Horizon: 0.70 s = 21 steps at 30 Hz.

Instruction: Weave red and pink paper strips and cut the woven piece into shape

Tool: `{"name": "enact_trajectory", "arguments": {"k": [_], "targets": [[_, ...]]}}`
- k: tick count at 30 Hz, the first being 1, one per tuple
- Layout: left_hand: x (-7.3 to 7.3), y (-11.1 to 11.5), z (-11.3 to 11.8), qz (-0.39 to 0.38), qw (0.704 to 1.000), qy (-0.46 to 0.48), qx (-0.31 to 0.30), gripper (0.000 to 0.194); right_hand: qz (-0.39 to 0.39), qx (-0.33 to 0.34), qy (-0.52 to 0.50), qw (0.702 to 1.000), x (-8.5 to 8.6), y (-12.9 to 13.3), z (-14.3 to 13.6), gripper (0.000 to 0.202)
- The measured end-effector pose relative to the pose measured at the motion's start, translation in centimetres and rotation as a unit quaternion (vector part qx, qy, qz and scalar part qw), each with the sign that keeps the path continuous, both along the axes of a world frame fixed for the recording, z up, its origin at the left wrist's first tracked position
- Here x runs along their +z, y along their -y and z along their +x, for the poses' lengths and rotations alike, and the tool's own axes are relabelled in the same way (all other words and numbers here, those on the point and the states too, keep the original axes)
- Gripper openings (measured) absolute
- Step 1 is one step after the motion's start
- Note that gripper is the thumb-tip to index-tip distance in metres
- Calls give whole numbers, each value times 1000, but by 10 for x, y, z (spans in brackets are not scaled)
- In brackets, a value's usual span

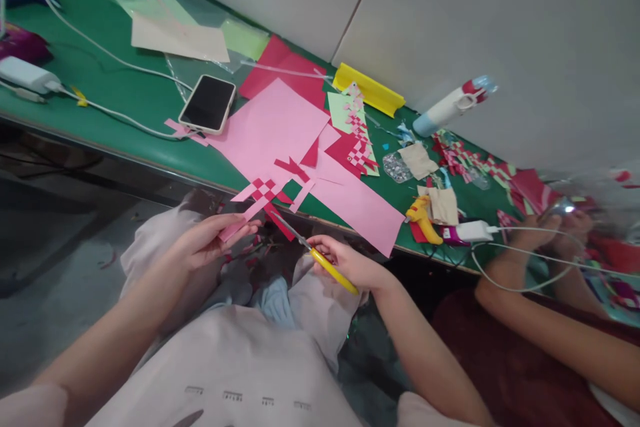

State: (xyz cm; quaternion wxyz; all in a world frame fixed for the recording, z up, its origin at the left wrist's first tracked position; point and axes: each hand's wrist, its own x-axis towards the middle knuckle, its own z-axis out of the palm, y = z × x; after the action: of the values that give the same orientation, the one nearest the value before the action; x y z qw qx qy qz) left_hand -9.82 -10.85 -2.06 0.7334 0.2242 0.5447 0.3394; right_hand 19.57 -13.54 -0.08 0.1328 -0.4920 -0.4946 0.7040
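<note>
My left hand (215,238) pinches one end of a woven paper piece (264,189) in pink and red checks, with loose strips sticking out. In my right hand (345,260) are yellow-handled scissors (333,270). Their blades point up and left and meet the red strip at the lower edge of the woven piece; whether they have cut it I cannot tell. Just beyond, a small red and pink folded paper piece (295,170) lies at the table edge. Large pink paper sheets (280,120) spread out behind it.
On the green table (100,90) lie a phone (208,104) with white cables, woven paper fish (357,157), a yellow glue gun (423,219) and a yellow holder (370,90). A bottle (450,107) stands by the wall. At right, another person's hands (560,227) are at work.
</note>
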Motion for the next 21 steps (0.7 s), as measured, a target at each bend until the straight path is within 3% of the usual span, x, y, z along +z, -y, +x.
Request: {"name": "enact_trajectory", "arguments": {"k": [3,6,13,21], "targets": [[-8,1,-3,-67,995,70,34,7,-31,64,-12,997,9,-17,1,44],[-16,2,-6,-65,993,88,47,15,-59,123,7,991,16,-33,-5,48],[-14,4,-7,-33,996,78,-17,16,-53,219,53,973,22,-53,-19,44],[-28,6,-9,-27,994,99,-25,23,-39,327,142,933,32,-77,-30,54]]}}
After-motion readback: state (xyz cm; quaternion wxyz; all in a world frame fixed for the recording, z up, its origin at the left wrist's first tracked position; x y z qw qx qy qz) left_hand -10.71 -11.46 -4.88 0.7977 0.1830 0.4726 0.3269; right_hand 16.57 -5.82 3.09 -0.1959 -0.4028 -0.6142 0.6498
